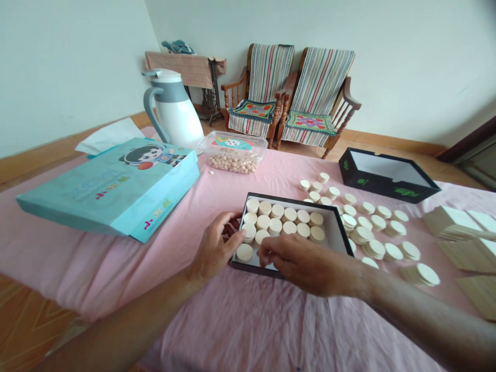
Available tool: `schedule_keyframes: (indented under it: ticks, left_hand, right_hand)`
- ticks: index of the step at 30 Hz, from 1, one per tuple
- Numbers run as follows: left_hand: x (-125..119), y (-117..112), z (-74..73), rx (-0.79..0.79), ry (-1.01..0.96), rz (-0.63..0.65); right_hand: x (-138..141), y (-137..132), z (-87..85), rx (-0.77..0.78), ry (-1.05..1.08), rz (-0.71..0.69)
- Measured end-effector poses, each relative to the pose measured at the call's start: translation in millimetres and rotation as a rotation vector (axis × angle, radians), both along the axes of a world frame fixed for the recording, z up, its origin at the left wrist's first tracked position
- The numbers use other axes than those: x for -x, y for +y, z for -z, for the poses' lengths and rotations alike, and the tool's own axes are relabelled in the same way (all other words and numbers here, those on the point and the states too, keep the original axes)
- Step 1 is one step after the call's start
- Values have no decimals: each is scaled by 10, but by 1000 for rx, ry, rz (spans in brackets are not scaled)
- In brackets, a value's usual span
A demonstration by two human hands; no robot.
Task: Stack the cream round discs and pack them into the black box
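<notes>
A shallow black box [351, 249] with a pale inside lies on the cloth, filled with rows of stacked round wooden discs [290, 214]. At its left wall is my left hand [219, 243], fingers bent around the edge and the thumb against a stack of discs [248, 232]. A single disc stack [244, 252] sits in the near left corner. My right hand [298, 261] reaches over the near wall with its fingers curled down into the front row. Its fingertips are close to another disc stack [261, 237]; whatever they hold is hidden.
More disc stacks [374, 249] stand right of the box, with square wooden pieces [453, 223] beyond. A black lid-like box [387, 175] lies behind. Leftward are a turquoise box [104, 186], a white jug [176, 113] and a clear tub [232, 152] of small wooden pieces. Pink cloth [217, 320] covers the table.
</notes>
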State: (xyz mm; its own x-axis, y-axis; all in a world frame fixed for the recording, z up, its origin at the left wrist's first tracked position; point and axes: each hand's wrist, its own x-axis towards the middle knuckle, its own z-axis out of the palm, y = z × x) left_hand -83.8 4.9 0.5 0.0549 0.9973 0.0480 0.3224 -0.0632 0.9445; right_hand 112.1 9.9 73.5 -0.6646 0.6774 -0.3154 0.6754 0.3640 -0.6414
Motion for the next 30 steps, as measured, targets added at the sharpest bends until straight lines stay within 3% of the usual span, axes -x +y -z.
schedule_keyframes:
  ticks: [9, 12, 16, 24, 30]
  left_hand:
    - [11, 66, -48, 84, -32, 31]
    - [-7, 78, -57, 109, -32, 59]
    - [-10, 79, -61, 36, -15, -11]
    - [204, 121, -138, 18, -11, -72]
    - [243, 147, -79, 4, -28, -48]
  right_hand:
    - [-947, 76, -285, -46, 230, 428]
    - [-1240, 67, -207, -97, 197, 508]
    - [-1511, 7, -5, -292, -31, 515]
    - [-1533, -129, 368, -491, -197, 501]
    - [-1386, -99, 502, -449, -303, 467]
